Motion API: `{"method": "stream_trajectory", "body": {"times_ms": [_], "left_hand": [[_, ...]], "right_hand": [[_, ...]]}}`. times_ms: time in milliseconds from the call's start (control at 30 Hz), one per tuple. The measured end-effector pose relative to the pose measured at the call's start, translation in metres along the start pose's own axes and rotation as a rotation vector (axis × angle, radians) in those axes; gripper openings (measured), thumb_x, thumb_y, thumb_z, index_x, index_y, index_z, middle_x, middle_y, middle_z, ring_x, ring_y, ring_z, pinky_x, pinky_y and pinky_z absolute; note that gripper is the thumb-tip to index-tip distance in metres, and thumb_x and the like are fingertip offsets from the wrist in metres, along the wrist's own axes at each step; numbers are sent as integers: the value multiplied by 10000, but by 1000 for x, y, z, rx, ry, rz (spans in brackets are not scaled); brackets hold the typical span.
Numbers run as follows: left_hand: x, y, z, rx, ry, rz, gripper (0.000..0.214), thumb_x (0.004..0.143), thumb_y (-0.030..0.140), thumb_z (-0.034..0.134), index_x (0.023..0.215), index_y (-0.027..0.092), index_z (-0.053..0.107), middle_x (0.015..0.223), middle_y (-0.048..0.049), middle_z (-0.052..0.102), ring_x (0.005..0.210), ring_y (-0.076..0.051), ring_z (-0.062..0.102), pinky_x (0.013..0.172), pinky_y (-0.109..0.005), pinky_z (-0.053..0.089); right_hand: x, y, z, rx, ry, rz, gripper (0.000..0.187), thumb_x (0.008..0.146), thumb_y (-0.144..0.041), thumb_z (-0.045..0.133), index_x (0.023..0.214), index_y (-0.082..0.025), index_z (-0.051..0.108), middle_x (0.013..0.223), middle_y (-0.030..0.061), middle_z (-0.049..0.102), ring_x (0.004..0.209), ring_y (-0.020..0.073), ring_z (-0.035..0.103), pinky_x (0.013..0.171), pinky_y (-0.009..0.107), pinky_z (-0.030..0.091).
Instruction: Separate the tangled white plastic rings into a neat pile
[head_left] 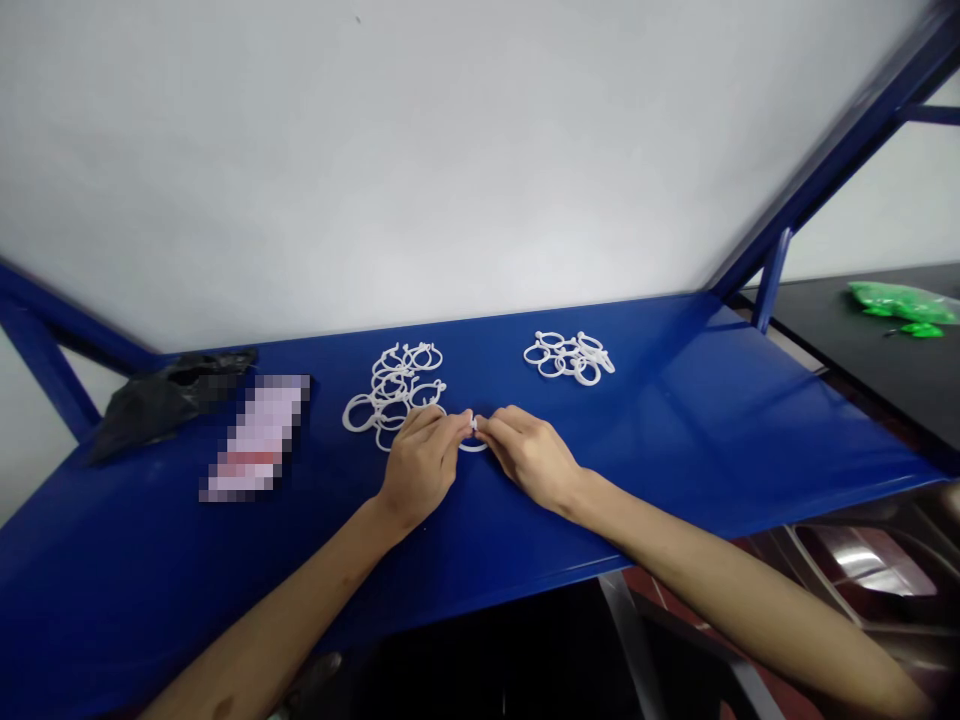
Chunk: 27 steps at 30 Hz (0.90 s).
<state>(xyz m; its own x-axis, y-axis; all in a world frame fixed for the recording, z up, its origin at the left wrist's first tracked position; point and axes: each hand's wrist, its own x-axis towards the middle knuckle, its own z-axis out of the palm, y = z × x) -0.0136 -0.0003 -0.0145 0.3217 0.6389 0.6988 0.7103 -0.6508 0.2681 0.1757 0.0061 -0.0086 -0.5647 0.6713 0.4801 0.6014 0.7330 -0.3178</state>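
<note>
This seems a workshop, with a blue workbench (675, 420), loose white rings (587, 372) and bagged green pieces (892, 298).

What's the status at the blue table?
Left hand, right hand both on white ring. Left ring pile partly behind left hand. Right ring pile apart from hands.

The left hand (421, 462) and right hand (534, 458) nearly meet at pinched fingertips (461, 424), forearms (300, 600) angled inward.
</note>
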Motion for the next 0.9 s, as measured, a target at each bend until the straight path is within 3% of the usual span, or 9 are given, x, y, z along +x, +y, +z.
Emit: {"method": "stream_trajectory", "body": {"times_ms": [267,700,900], "left_hand": [[-1,1,-3,3,-26,14,192,1002,203,486,867,211,623,770,-18,695,730,-180,637,754,-336,519],[1,6,1,135,-61,75,104,995,158,481,949,185,570,795,-41,669,751,-195,629,725,-332,520],[-3,3,2,30,-75,57,149,1000,122,444,942,192,562,823,-36,678,777,-185,642,737,-313,535]], "right_hand": [[-2,-1,1,-131,-5,-95,257,1035,-135,378,971,-170,625,793,57,599,723,190,498,639,308,424],[-2,1,7,-132,36,-14,226,1047,-187,416,963,-177,626,816,60,621,734,191,510,644,306,427],[-3,-4,2,-244,15,-128,275,1039,-130,370,1031,-155,644,791,68,612,712,197,508,653,329,434]]}}
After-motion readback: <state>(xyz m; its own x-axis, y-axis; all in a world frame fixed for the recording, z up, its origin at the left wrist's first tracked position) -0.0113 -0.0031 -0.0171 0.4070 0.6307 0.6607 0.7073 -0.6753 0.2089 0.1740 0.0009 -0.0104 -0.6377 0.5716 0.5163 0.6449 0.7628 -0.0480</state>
